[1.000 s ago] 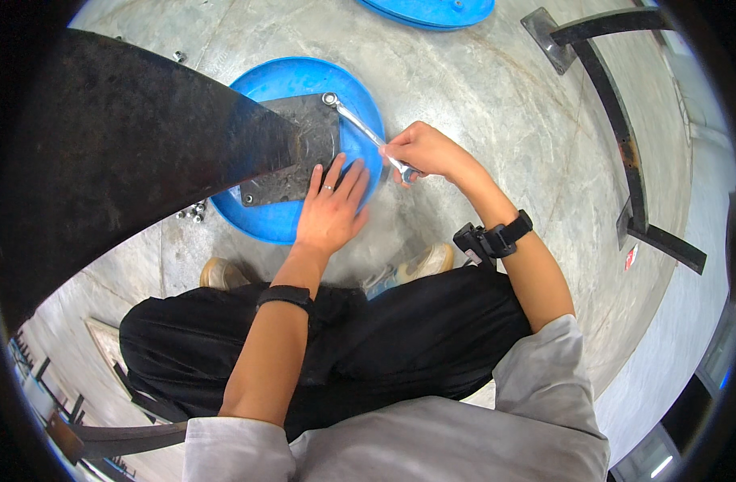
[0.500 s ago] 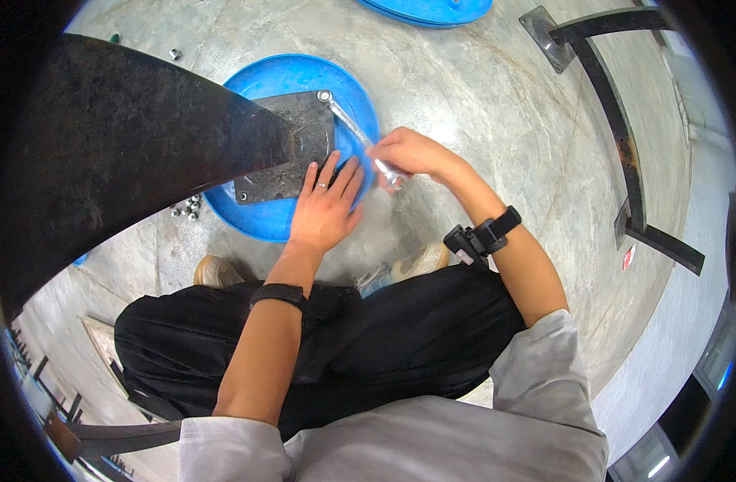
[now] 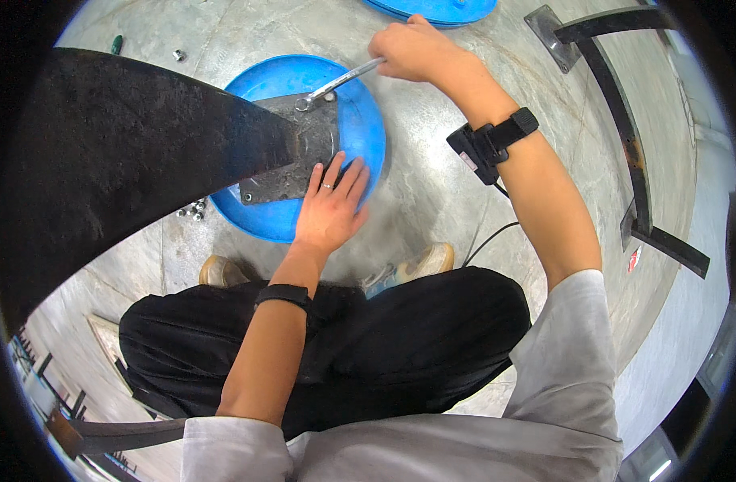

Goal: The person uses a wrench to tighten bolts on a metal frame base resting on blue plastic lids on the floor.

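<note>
My right hand [image 3: 412, 52] is closed round one end of a silver wrench [image 3: 350, 76], out beyond the far right side of the blue round lid-like disc [image 3: 360, 128]. The wrench's other end rests over the dark metal plate [image 3: 292, 181], just left of the bolt [image 3: 329, 96] at its far right corner. My left hand [image 3: 330, 205] lies with fingers spread on the near right edge of the plate and on the blue disc. A thick dark metal beam [image 3: 159, 132] comes in from the left and meets the plate. A hole or fastener [image 3: 248, 197] shows at the plate's near left corner.
Several loose nuts [image 3: 195, 210] lie on the floor left of the blue disc, with one more nut [image 3: 179, 55] farther off. A green object [image 3: 116, 44] is near the beam. Another blue disc [image 3: 432, 10] is at the top. A dark metal frame [image 3: 617, 120] stands on the right.
My right hand has swung the wrench away from me. The wrench head has come off the corner bolt and moved a little left. My left hand has stayed on the plate.
</note>
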`<state>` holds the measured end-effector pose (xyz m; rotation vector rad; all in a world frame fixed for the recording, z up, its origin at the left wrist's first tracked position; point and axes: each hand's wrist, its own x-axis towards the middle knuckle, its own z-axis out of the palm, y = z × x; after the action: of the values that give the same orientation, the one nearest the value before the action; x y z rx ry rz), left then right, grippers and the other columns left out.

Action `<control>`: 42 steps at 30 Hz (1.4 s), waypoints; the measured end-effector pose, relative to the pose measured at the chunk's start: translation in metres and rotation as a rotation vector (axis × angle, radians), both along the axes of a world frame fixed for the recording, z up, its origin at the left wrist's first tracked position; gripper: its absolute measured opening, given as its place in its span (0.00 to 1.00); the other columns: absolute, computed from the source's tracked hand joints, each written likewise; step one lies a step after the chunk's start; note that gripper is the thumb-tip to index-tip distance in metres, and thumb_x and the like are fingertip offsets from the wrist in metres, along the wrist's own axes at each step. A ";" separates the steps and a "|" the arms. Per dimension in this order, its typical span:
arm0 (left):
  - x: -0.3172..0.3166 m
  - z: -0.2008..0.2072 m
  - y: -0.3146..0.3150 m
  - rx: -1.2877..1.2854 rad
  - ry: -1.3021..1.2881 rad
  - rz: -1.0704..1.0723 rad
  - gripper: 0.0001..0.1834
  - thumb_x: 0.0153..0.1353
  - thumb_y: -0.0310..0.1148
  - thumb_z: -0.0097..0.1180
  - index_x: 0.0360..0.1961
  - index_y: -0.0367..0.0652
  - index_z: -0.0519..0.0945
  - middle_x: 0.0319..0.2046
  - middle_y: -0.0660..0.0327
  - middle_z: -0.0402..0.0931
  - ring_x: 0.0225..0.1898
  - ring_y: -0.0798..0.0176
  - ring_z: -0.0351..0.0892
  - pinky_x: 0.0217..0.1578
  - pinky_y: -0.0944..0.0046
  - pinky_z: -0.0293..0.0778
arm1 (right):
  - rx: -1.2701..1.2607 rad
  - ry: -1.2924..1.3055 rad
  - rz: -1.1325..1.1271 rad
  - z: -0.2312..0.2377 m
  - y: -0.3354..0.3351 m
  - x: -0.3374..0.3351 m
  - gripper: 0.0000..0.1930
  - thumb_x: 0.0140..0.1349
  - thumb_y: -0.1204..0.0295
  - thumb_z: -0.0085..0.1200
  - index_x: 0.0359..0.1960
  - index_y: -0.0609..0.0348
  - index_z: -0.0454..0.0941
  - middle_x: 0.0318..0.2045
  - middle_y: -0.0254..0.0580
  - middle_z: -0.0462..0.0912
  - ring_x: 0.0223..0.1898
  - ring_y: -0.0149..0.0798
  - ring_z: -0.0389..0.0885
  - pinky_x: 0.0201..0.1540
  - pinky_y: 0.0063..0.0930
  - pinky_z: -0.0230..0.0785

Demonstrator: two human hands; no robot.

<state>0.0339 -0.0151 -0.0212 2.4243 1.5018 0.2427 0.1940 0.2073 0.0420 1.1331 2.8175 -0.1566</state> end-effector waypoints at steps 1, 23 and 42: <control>0.000 0.000 0.000 -0.003 0.001 -0.004 0.28 0.50 0.38 0.53 0.55 0.46 0.67 0.59 0.62 0.60 0.63 0.52 0.51 0.60 0.45 0.50 | 0.002 -0.056 0.036 0.002 -0.002 -0.005 0.09 0.49 0.65 0.52 0.28 0.55 0.79 0.28 0.44 0.81 0.32 0.46 0.79 0.36 0.40 0.68; 0.002 -0.003 0.000 0.022 -0.009 0.020 0.27 0.51 0.38 0.52 0.53 0.43 0.69 0.56 0.61 0.62 0.63 0.53 0.53 0.61 0.46 0.50 | -0.149 0.382 -0.326 -0.038 -0.076 -0.075 0.11 0.49 0.66 0.56 0.33 0.58 0.77 0.31 0.46 0.78 0.35 0.50 0.77 0.37 0.39 0.71; 0.004 0.000 0.000 -0.026 -0.044 0.003 0.24 0.50 0.38 0.55 0.50 0.43 0.72 0.55 0.58 0.64 0.63 0.51 0.52 0.60 0.44 0.50 | -0.377 0.382 -0.410 -0.046 -0.029 -0.118 0.12 0.52 0.70 0.49 0.34 0.65 0.78 0.29 0.53 0.80 0.33 0.51 0.80 0.36 0.38 0.71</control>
<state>0.0383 -0.0152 -0.0217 2.3811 1.4811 0.2741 0.0755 0.1785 -0.0041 1.7015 2.6213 -0.9837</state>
